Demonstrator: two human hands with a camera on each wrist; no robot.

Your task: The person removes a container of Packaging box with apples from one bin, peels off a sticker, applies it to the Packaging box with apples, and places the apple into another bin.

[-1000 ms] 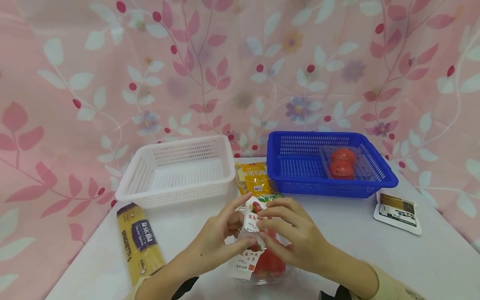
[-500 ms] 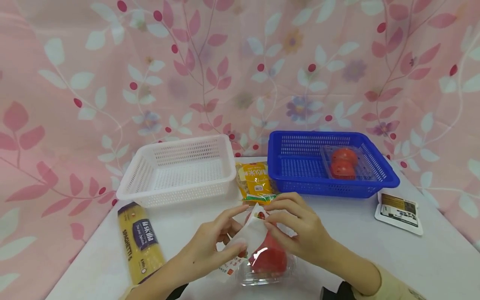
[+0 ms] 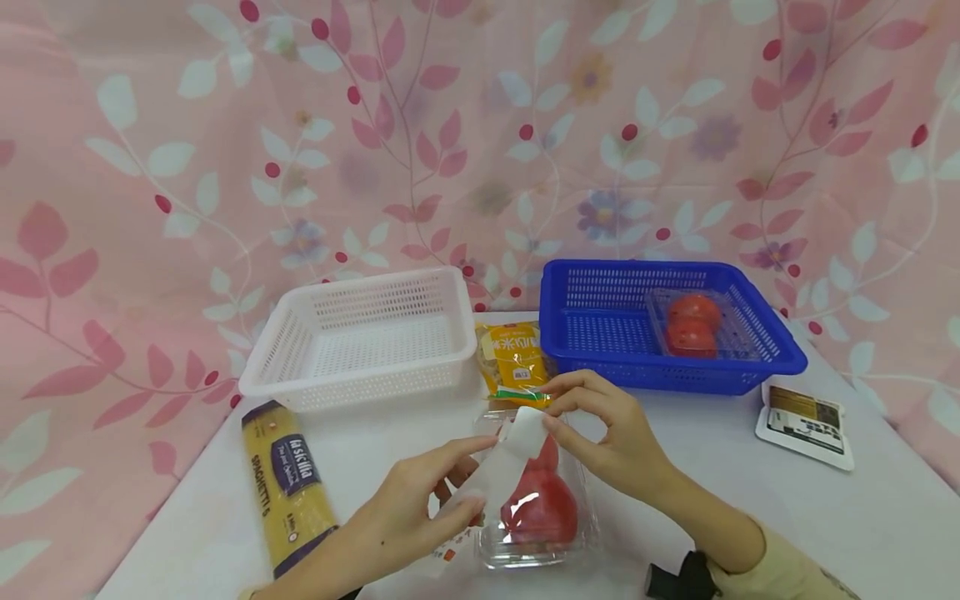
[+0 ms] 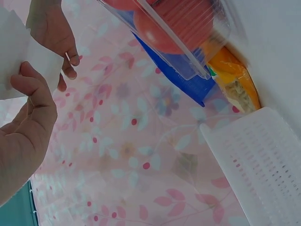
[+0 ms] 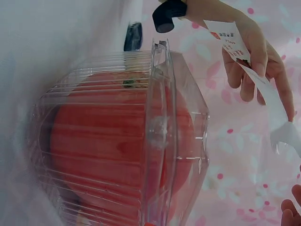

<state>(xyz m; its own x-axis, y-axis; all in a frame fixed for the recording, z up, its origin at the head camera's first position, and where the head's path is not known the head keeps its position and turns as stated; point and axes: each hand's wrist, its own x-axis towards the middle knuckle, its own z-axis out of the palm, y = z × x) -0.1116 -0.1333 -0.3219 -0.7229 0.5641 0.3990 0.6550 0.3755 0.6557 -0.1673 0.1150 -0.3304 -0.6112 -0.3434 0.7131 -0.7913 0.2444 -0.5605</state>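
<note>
A strip of printed paper labels (image 3: 517, 443) stretches between both hands, its plain white side facing up in the head view. My left hand (image 3: 420, 502) holds the strip between thumb and fingers, and a printed end (image 5: 233, 46) sticks out past the thumb in the right wrist view. At the strip's upper end, my right hand (image 3: 611, 429) pinches the corner with thumb and forefinger. Below the hands lies a clear plastic clamshell box (image 3: 498, 557) with red tomatoes (image 3: 542, 510) inside. The strip overlaps the box's left part in the head view.
A white basket (image 3: 360, 387) stands back left, a blue basket (image 3: 675, 375) back right with a clear box of tomatoes (image 3: 692, 325). Between them lies a yellow food bag (image 3: 517, 354). Spaghetti (image 3: 288, 483) lies left; a white flat packet (image 3: 806, 425) lies right.
The strip has turned from its printed face to its plain white side. The right hand has moved slightly up and right, the left hand slightly down, uncovering more of the clamshell box.
</note>
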